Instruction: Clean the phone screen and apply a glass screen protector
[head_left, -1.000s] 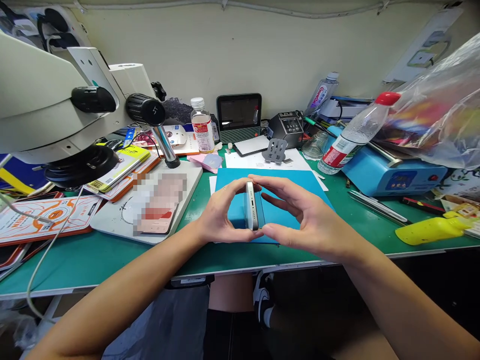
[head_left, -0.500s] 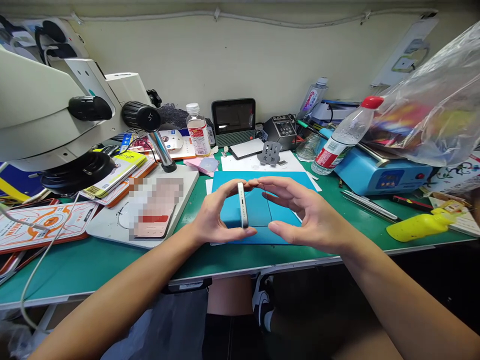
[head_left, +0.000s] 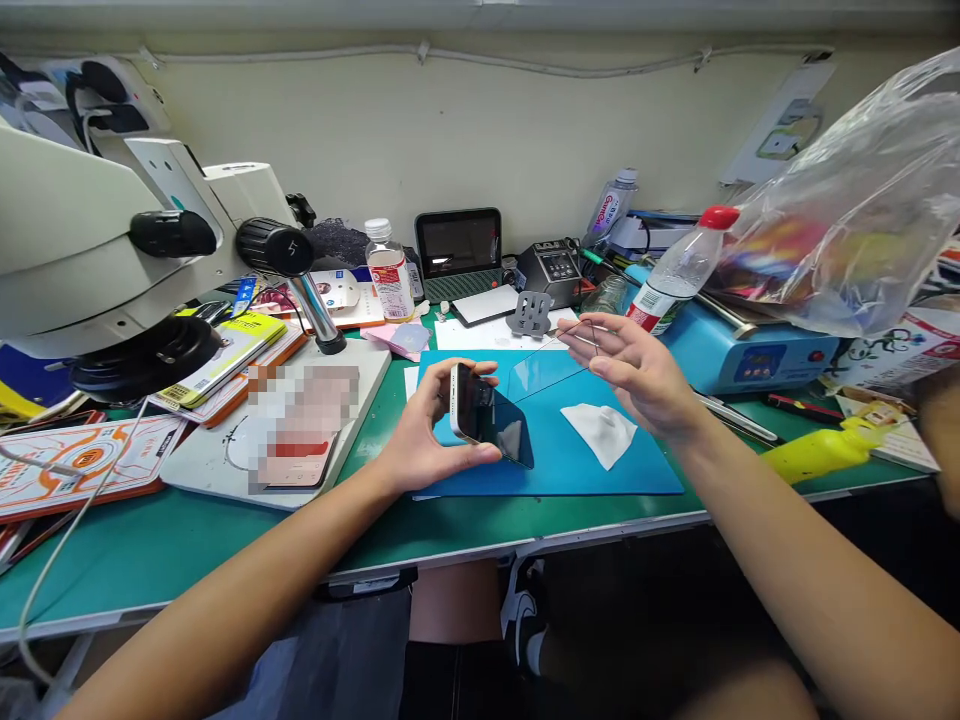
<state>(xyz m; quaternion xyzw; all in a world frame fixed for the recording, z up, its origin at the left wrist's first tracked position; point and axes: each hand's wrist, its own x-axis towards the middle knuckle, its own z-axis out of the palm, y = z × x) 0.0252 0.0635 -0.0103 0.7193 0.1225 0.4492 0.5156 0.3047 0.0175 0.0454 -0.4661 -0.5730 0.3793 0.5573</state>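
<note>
Left hand (head_left: 420, 430) has thumb and fingers spread around the phone (head_left: 466, 405), gripping its edges: pale rim, dark glossy face, tilted up on its side. Right of those fingertips there's a see-through sheet (head_left: 547, 370) with thin dark edges, pinched by the half-curled fingers of the right hand (head_left: 630, 370). White cloth (head_left: 600, 432) sits below them. Half a second ago the hands were closer together and the phone was more edge-on.
</note>
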